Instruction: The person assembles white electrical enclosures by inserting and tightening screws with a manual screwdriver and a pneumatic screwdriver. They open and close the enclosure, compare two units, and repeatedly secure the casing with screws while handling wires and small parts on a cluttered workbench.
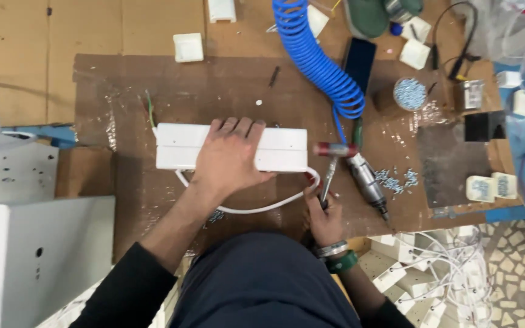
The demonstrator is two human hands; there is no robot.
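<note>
I sat at a brown board (153,79) laid over the bench, and on it, a little left of the middle, lay the long white box (281,149), its long axis running left to right, one end toward the green wires at the left and the other toward my hammer at the right. A white cord (256,209) looped out from under its near edge and curved round to the right end.

My left hand (229,158) lay flat on top of the box, fingers spread and reaching over the far edge, palm pressing it down onto the board. My right hand (324,215) was closed round the handle of a small hammer (330,164), whose red head hung just beside the right end of the box; whether it touched I could not tell.

To do this well, I judged, the left hand had to hold the box dead still and keep its fingers well back from that right end, and the hammer should meet the end squarely, along the length of the box, with light taps.

Farther right lay a grey air tool (367,179) on its blue coiled hose (317,58), then loose screws (396,179) and a small tub of screws (409,93).
</note>
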